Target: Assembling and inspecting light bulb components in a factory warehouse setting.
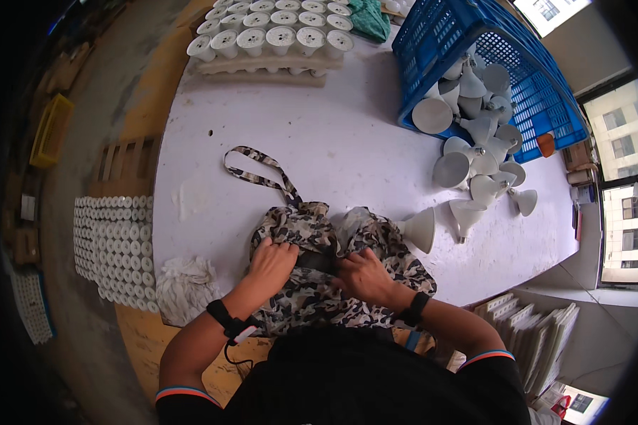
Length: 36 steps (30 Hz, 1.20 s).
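A bunched camouflage apron point(312, 230) in brown, black and cream lies at the table's near edge, against my body. Its looped strap point(252, 173) stretches away over the white tabletop. My left hand point(274, 265) has its fingers curled into the left part of the cloth. On the right part, my right hand point(365, 275) pinches the fabric, its fingertips partly hidden in the folds. Between both hands a dark strip point(315, 261) shows, perhaps the apron's inside or an opening. A white cone-shaped lamp housing point(420, 230) lies just right of the cloth, touching or nearly touching it.
A blue plastic crate point(443, 42) lies tipped at the far right, with several white lamp housings point(468, 170) spilling out. White cups point(280, 39) stand in trays at the back. A crumpled white rag point(186, 283) sits at the near left corner, beside stacked white round parts point(120, 248).
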Available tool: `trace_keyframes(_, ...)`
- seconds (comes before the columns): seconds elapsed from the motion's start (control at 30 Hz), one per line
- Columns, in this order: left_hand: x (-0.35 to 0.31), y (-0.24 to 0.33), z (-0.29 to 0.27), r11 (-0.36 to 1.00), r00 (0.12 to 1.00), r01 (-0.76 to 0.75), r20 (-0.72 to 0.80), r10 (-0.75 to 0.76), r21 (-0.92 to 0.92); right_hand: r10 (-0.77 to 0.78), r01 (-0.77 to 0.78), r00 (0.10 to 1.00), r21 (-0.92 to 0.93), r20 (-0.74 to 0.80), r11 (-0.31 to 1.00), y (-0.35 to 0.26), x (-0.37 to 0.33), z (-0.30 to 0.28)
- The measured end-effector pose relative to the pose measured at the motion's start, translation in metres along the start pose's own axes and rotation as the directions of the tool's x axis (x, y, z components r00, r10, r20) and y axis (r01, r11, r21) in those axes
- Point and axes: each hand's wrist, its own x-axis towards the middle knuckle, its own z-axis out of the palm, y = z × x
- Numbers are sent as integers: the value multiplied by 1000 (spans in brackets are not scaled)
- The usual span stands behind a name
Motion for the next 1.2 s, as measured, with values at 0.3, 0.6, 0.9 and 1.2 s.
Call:
trace_keyframes(0.3, -21, 18, -8, 946, 933, -306, 227, 278, 101, 63, -67, 998, -204, -23, 977, -6, 49, 28)
trace_keyframes(0.6, -42, 29, -48, 931, 997, 42, -46, -62, -363, 160, -144, 952, 80, -261, 986, 4, 45, -21)
trace_keyframes(0.9, -26, 58, -41, 361, 851, 239, 15, -526, -901, 351, -176, 926, 663, -139, 728, -15, 37, -16)
trace_keyframes(1.2, -29, 57, -32, 573, 840, 307, -66, -538, -760, 469, -150, 843, 723, -262, 674, -32, 33, -21)
